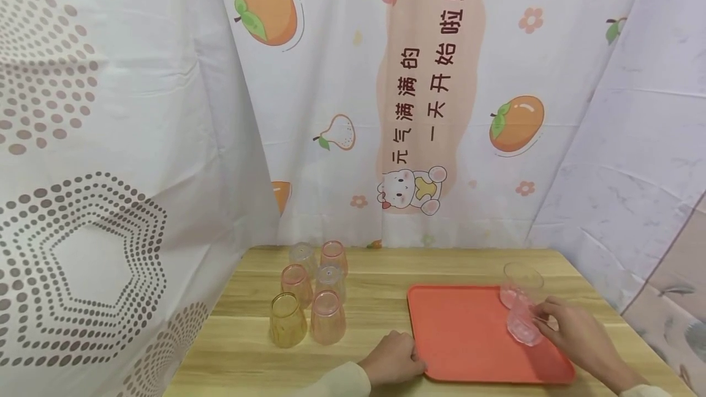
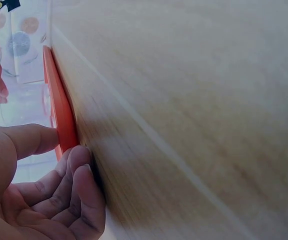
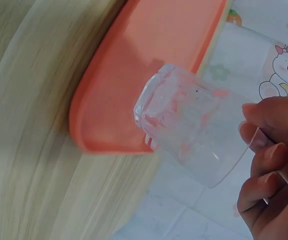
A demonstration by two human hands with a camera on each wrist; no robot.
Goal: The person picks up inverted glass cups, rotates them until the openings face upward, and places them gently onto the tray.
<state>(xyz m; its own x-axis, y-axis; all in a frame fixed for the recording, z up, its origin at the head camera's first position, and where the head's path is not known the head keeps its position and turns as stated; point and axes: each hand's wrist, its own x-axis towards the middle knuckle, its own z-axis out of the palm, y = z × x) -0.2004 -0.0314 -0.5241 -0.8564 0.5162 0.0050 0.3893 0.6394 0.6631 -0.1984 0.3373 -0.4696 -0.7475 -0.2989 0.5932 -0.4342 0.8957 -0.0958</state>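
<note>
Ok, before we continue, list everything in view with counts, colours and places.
Transparent pink tumblers: 3, pink, table's left side
Transparent yellow tumbler: 1, yellow, front of that group
Transparent colourless tumblers: 4, clear; two in that group, one at the tray's far-right corner, one held tilted over the tray
Flat rectangular tray: 1, red-orange, table's right side
Wood-grain table: 1, light brown, under everything
Printed fabric hangings: several, mainly white, behind and beside the table
Sleeves: 2, pale, at the wrists
Left hand: 1, gripping tray's near-left corner
Right hand: 1, pinching the held tumbler's rim

The right hand (image 3: 286, 205) pinches a clear cup (image 3: 189, 125) by its rim above a red tray (image 3: 111, 95)
</note>
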